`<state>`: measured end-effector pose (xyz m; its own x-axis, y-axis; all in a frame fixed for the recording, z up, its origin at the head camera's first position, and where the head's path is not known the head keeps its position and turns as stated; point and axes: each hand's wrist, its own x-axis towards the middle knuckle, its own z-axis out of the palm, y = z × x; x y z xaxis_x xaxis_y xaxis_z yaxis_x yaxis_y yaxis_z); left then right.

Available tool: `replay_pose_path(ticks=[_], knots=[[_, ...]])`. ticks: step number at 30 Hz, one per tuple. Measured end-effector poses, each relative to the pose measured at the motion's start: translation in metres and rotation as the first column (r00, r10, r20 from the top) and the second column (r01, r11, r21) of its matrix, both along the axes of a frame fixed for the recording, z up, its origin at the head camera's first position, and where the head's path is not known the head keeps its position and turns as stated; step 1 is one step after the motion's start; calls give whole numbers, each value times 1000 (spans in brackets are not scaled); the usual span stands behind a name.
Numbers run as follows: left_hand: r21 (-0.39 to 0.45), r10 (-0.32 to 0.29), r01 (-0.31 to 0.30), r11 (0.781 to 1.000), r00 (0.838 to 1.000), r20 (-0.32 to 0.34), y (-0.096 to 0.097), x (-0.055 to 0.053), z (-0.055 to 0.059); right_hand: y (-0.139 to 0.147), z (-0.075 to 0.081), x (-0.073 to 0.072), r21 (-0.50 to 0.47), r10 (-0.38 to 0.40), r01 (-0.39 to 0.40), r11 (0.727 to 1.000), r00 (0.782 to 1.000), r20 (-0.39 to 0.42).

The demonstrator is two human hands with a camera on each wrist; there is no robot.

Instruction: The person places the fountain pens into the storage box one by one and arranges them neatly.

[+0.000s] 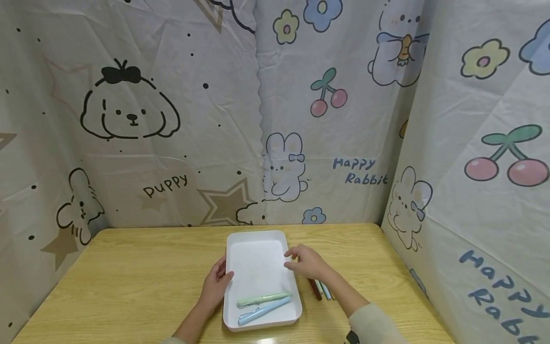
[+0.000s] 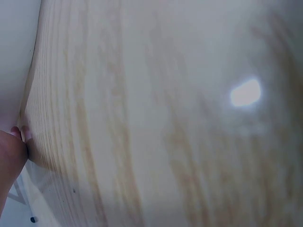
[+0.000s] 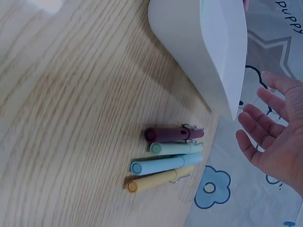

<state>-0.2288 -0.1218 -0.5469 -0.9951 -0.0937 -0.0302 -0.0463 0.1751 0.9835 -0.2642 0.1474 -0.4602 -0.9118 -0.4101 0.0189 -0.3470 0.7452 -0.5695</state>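
A white rectangular tray [image 1: 253,267] lies lengthwise on the table, with a light green pen [image 1: 263,299] and a light blue pen [image 1: 264,311] at its near end. My left hand [image 1: 215,285] holds the tray's left side, thumb at the rim and fingers along the outside. At the opposite rim is my right hand [image 1: 308,262], its fingers loosely spread and holding nothing in the right wrist view. Under the right forearm, partly hidden in the head view, lie a dark red pen [image 3: 165,134], a pale green pen [image 3: 175,148], a light blue pen [image 3: 161,165] and a yellow pen [image 3: 158,180].
The wooden table [image 1: 142,277] reaches back to a hanging cloth [image 1: 215,119] printed with puppies, stars and flowers. A similar cloth [image 1: 468,210] borders the right side. Light reflects off the tabletop near the front edge.
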Motion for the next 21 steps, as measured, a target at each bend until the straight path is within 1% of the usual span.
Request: replay_pose_path(ticks=[3, 9, 14, 21], knots=[[-5, 5, -5, 1000, 1000, -2, 0, -1, -2, 6, 0, 0, 0, -14, 14, 1000, 1000, -7], [-13, 11, -11, 1000, 1000, -10, 0, -2, -4, 18, 0, -2, -40, -57, 57, 998, 998, 0], [-21, 15, -16, 1000, 1000, -7, 0, -2, -4, 26, -2, -3, -35, -98, 98, 995, 995, -4], [-16, 26, -26, 1000, 1000, 7, 0, -2, -4, 34, -5, -5, -32, -173, 172, 985, 985, -3]])
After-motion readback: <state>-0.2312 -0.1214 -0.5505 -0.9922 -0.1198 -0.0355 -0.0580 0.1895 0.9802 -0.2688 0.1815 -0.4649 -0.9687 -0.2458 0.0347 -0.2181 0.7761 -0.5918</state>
